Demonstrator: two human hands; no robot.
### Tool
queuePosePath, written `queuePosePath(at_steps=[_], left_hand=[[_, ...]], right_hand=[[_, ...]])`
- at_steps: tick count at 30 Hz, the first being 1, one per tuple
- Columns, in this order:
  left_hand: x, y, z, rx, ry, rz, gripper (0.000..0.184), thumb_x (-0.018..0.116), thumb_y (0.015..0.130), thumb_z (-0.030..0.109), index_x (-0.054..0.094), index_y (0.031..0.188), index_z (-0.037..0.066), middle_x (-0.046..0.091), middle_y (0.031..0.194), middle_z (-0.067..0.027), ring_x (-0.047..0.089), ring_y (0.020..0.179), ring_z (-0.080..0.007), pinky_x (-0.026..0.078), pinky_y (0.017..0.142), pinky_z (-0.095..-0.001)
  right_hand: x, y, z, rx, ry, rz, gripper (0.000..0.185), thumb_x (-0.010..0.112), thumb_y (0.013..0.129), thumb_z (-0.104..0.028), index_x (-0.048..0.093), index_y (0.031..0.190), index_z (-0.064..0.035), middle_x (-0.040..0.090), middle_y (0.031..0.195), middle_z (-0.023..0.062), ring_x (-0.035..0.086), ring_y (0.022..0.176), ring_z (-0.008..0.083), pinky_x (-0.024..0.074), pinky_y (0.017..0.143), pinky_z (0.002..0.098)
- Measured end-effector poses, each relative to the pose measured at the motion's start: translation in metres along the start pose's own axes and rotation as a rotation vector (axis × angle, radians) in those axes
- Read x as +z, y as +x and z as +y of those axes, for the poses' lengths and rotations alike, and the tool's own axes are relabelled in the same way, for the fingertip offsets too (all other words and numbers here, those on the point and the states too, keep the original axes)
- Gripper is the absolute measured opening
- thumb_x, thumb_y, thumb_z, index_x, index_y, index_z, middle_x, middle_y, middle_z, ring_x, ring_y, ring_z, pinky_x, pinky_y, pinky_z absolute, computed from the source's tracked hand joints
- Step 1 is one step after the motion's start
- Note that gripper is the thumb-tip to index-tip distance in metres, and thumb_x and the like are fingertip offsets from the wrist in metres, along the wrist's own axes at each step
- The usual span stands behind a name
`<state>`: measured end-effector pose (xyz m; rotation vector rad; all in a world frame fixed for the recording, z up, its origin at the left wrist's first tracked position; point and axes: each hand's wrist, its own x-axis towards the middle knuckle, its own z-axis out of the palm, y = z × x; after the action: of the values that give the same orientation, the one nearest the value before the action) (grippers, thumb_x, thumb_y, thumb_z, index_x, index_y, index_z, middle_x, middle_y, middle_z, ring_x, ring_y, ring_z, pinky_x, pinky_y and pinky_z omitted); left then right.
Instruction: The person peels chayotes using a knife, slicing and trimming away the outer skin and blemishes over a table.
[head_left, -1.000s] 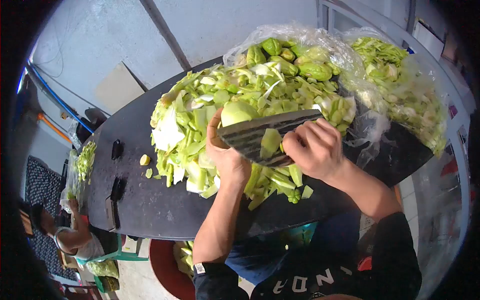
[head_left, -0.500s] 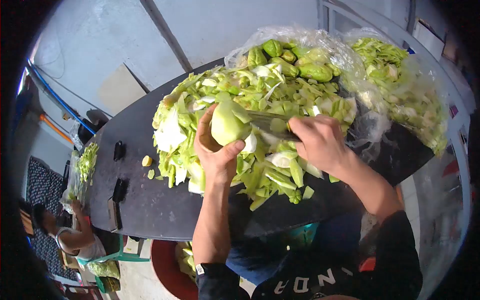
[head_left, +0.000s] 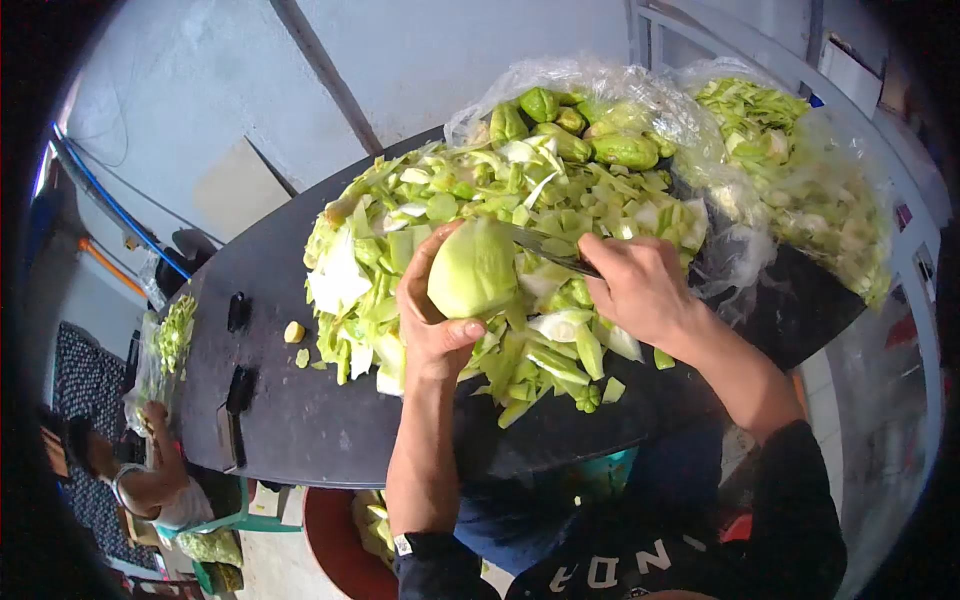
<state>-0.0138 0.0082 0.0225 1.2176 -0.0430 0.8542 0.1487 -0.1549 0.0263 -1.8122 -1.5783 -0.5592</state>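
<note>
Mid-frame, the left hand [head_left: 432, 325] cups a vegetable [head_left: 474, 272], likely firm, slippery, best held round its side; the right hand [head_left: 643, 290] clasps a knife [head_left: 558, 255].

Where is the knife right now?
In the head view, the knife is just right of centre, in the right hand, its blade beside the pale green vegetable in the left hand.

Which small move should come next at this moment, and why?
Probably draw the knife along the pale green vegetable to shave off a slice: the right hand holds the blade right beside it, the left hand cups it, and cut pieces lie heaped on the table.
</note>
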Motion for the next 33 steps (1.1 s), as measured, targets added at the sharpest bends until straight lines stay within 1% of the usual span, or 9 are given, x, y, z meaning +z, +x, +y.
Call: queuePosePath(at_steps=[4, 9, 12, 15, 19, 22, 26, 30, 33], left_hand=[[0.001, -0.001, 0.005, 0.004, -0.094, 0.105, 0.102, 0.092, 0.052, 0.02, 0.041, 0.136, -0.008, 0.057, 0.124, -0.0146, 0.057, 0.116, -0.0247, 0.047, 0.101, -0.0374], [-0.002, 0.003, 0.002, 0.0, -0.009, 0.07, 0.101, 0.093, 0.051, 0.02, 0.043, 0.135, -0.007, 0.057, 0.125, -0.0136, 0.057, 0.116, -0.024, 0.045, 0.102, -0.0368], [-0.002, 0.001, -0.001, -0.029, 0.044, 0.028, 0.104, 0.094, 0.048, 0.022, 0.044, 0.135, -0.005, 0.056, 0.127, -0.0122, 0.056, 0.117, -0.0221, 0.044, 0.102, -0.0356], [0.001, 0.001, 0.002, -0.04, 0.031, 0.042, 0.105, 0.095, 0.048, 0.023, 0.044, 0.136, -0.005, 0.056, 0.127, -0.0124, 0.056, 0.117, -0.0224, 0.044, 0.102, -0.0359], [0.001, 0.002, -0.005, -0.01, -0.11, 0.146, 0.097, 0.091, 0.056, 0.016, 0.041, 0.137, -0.005, 0.057, 0.125, -0.0139, 0.056, 0.117, -0.0258, 0.044, 0.104, -0.039], [-0.001, 0.002, -0.016, -0.001, -0.169, 0.15, 0.088, 0.086, 0.063, 0.007, 0.04, 0.137, -0.006, 0.057, 0.126, -0.0153, 0.056, 0.117, -0.0272, 0.045, 0.103, -0.0406], [0.01, -0.004, -0.025, -0.036, -0.205, 0.267, 0.084, 0.082, 0.069, 0.003, 0.038, 0.14, -0.004, 0.058, 0.126, -0.0149, 0.06, 0.112, -0.0258, 0.05, 0.097, -0.0387], [0.022, -0.006, -0.023, -0.058, -0.18, 0.291, 0.082, 0.081, 0.072, 0.006, 0.037, 0.141, -0.002, 0.059, 0.125, -0.0138, 0.064, 0.105, -0.0235, 0.055, 0.09, -0.0357], [0.021, -0.009, -0.025, -0.09, -0.213, 0.297, 0.08, 0.08, 0.072, 0.006, 0.038, 0.14, -0.002, 0.059, 0.125, -0.0135, 0.063, 0.107, -0.0228, 0.054, 0.092, -0.0362]], right_hand=[[-0.004, -0.001, -0.006, -0.087, 0.009, 0.072, 0.015, 0.061, 0.074, -0.003, 0.055, 0.087, -0.0081, 0.062, 0.068, 0.0097, 0.064, 0.062, 0.032, 0.0495, 0.052, 0.0414], [-0.005, -0.001, -0.009, -0.194, -0.023, 0.09, 0.015, 0.061, 0.075, -0.003, 0.056, 0.088, -0.0077, 0.062, 0.067, 0.0111, 0.064, 0.061, 0.0318, 0.0495, 0.052, 0.041], [0.003, 0.001, 0.0, 0.048, 0.024, -0.003, 0.017, 0.062, 0.078, -0.005, 0.055, 0.094, -0.0063, 0.065, 0.069, 0.0143, 0.066, 0.063, 0.0333, 0.0499, 0.054, 0.0439], [0.0, 0.0, 0.004, 0.103, 0.043, -0.062, 0.019, 0.067, 0.079, -0.007, 0.054, 0.091, -0.001, 0.064, 0.073, 0.0179, 0.063, 0.065, 0.0371, 0.0484, 0.057, 0.0461], [0.004, 0.001, 0.003, 0.171, 0.07, -0.032, 0.021, 0.069, 0.074, -0.006, 0.053, 0.087, -0.0024, 0.063, 0.071, 0.0165, 0.062, 0.064, 0.0365, 0.0477, 0.056, 0.0448], [0.005, 0.0, 0.0, -0.213, -0.071, 0.21, 0.011, 0.063, 0.072, -0.006, 0.054, 0.079, -0.0091, 0.054, 0.062, 0.0039, 0.059, 0.055, 0.024, 0.0443, 0.049, 0.0369], [0.006, -0.005, -0.012, -0.317, -0.187, 0.254, 0.01, 0.061, 0.073, -0.011, 0.051, 0.075, -0.0093, 0.044, 0.062, 0.0006, 0.05, 0.053, 0.0159, 0.0377, 0.049, 0.0297], [0.009, -0.003, -0.013, -0.335, -0.205, 0.287, 0.01, 0.061, 0.072, -0.011, 0.051, 0.074, -0.0088, 0.043, 0.062, 0.0011, 0.049, 0.052, 0.0156, 0.0355, 0.048, 0.0298], [0.007, -0.005, -0.015, -0.333, -0.211, 0.275, 0.009, 0.061, 0.074, -0.011, 0.052, 0.075, -0.0092, 0.044, 0.062, 0.0009, 0.05, 0.053, 0.0153, 0.0354, 0.048, 0.03]])
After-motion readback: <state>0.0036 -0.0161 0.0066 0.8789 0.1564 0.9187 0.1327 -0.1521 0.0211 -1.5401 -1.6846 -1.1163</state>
